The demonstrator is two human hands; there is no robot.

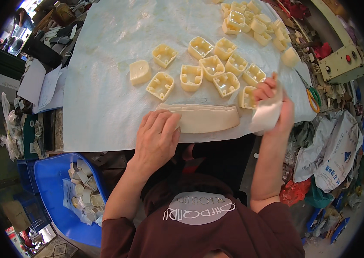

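Note:
A long cream bundle, like folded cloth with layered edges [210, 119], lies along the near edge of the covered table. My left hand [158, 131] is closed over its left end, fingers bent across the top and thumb on the near side. To the right, my right hand [283, 112] is raised and closed around a whitish, bent strip or sheet [268, 114], blurred by motion. Just behind that hand sits a hollow cream plastic corner piece [247, 98], partly hidden. Several similar pieces, such as one open side up [191, 78], lie beyond the bundle.
More cream pieces [259, 23] crowd the far right of the white sheet [100, 86]. Green-and-orange-handled scissors [314, 99] lie at its right edge. A blue bin [44, 180] of parts stands lower left. Plastic bags [336, 150] fill the right side; papers [44, 86] lie left.

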